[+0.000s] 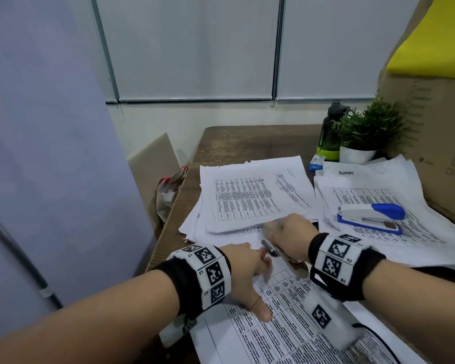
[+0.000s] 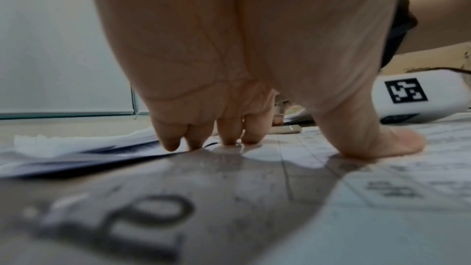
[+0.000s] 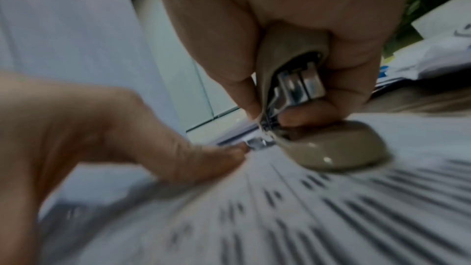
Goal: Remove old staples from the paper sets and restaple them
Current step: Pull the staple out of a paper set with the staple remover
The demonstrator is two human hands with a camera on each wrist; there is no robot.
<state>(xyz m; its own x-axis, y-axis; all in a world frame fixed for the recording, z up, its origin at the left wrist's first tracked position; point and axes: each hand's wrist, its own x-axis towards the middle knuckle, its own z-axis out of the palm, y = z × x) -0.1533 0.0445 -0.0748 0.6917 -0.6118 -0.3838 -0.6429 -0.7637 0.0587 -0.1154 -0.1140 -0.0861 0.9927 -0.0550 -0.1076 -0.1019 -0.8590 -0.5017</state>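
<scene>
My beige staple remover point(image 3: 300, 96) bites at the top corner of the printed paper set point(image 1: 286, 334), which lies flat; the blue-and-white stapler point(image 1: 371, 218) rests on another stack.

Handwriting on the sheet point(image 1: 352, 172) behind my stapler: "ADMIN".
Print on the paper set point(image 2: 153, 219) under my wrist: a large "2".
Table text: too blurred to read.

Two hands: left hand point(image 1: 250, 274), right hand point(image 1: 289, 233). One beige staple remover point(image 3: 305, 120). One blue-and-white stapler point(image 1: 371, 218). Three spreads of printed paper: near sheets point(image 1: 294, 334), middle pile point(image 1: 250, 195), right pile point(image 1: 394, 190). One potted plant point(image 1: 363, 135), one dark bottle point(image 1: 329, 132), one small blue box point(image 1: 317, 162), one wooden table point(image 1: 247, 143).
</scene>
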